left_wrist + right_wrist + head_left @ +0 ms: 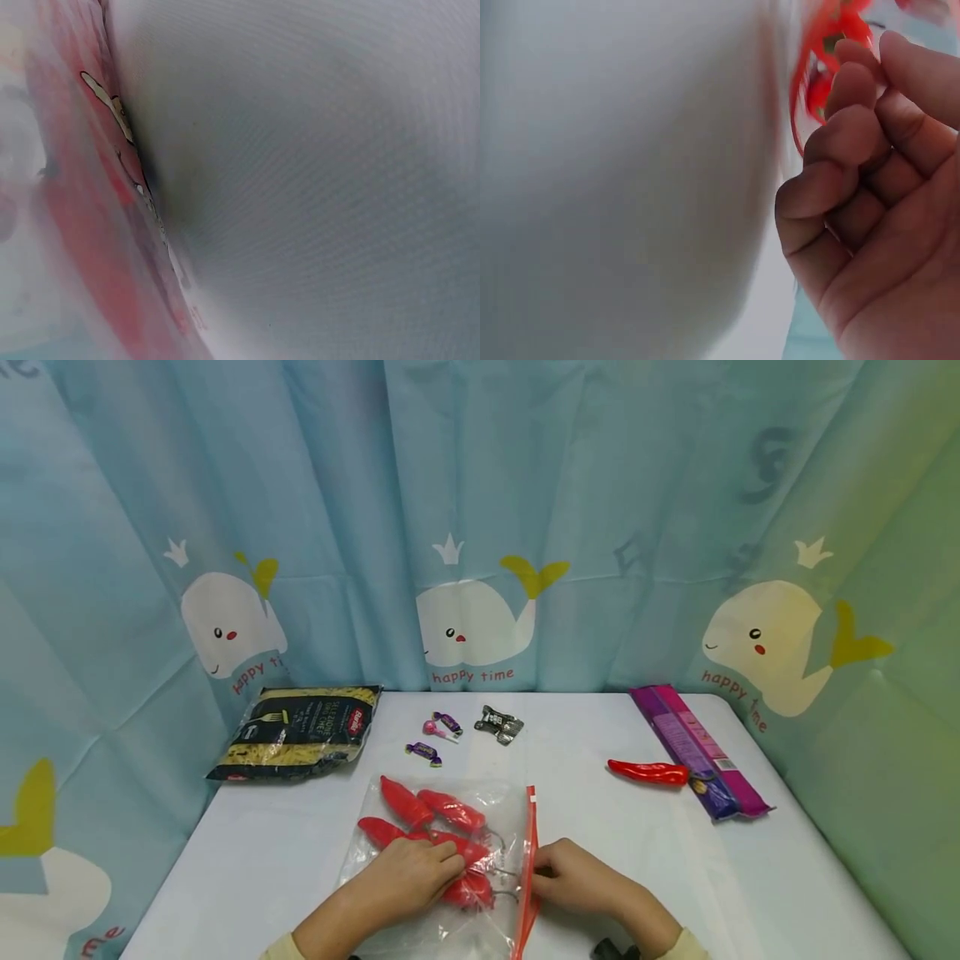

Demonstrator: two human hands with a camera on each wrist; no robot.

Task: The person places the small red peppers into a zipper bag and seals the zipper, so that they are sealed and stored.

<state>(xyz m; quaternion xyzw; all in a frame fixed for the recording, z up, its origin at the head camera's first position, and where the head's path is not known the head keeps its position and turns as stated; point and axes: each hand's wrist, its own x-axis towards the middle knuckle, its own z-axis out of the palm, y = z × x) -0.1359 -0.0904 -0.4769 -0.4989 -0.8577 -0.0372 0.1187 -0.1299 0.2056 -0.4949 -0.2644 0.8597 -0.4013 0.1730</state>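
on my feed the right hand (579, 878) pinches the red zip edge (530, 827) of the clear bag (450, 935), and the left hand (411, 875) rests on the bag; whether its fingers grip, i cannot tell. under both hands spreads a white table (247, 860), and beyond them i see a pale blue curtain (480, 460) printed with whales (477, 622). the bag lies beneath the left hand and just left of the right one, red peppers (405, 802) inside it, under and beyond the left hand.

Clear red-edged bag (532, 827) — red peppers (452, 810) inside
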